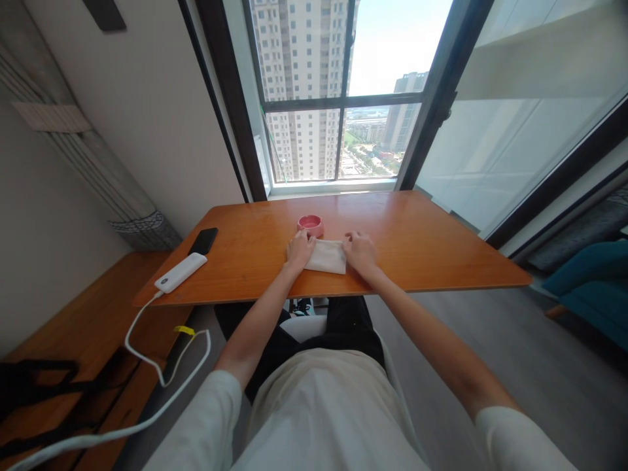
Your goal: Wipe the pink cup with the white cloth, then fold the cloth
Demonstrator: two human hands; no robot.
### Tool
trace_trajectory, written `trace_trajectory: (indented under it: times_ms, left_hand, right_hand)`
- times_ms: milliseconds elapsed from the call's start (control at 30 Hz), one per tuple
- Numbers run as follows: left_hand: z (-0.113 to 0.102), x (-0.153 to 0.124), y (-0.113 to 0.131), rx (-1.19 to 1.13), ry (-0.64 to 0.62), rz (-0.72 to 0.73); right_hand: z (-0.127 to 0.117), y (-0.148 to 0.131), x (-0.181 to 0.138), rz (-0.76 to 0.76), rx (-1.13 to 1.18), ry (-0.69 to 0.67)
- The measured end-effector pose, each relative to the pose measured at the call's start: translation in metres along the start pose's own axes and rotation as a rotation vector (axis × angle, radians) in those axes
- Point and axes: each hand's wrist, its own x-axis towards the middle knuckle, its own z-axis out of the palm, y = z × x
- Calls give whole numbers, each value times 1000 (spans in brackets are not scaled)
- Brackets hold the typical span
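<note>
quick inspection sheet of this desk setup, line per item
surface: orange wooden table, glossy, by a window
job's things: folded white cloth flat near the front edge
clutter: pink bowl behind the cloth; black phone and white power bank at the left end
grippers: left hand and right hand rest on the cloth's two ends
cables: white cable hangs from the power bank
surroundings: window with tower blocks; teal chair at right

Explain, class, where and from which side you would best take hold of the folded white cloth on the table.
The folded white cloth lies flat, so pinch its short side edges. Come in from both sides, as the left hand and right hand already sit there. The pink dish probably hinders a far-side approach.
</note>
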Motion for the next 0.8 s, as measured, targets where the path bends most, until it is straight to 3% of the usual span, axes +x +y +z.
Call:
trace_trajectory:
  times_ms: [133, 300, 500, 700, 800]
  left_hand:
    - [2, -3, 13, 90, -45, 181]
    - [13, -23, 0, 176, -213, 325]
    - [18, -52, -17, 237, -224, 233]
    - [18, -59, -25, 281, -130, 50]
    - [13, -56, -43, 242, -146, 6]
  right_hand:
    - [0, -21, 0, -167, -48, -13]
    - [22, -17, -21, -316, -198, -301]
    - [34, 9, -26, -416, -265, -382]
    - [43, -10, -2, -565, -184, -456]
    - [51, -17, 3, -595, -104, -405]
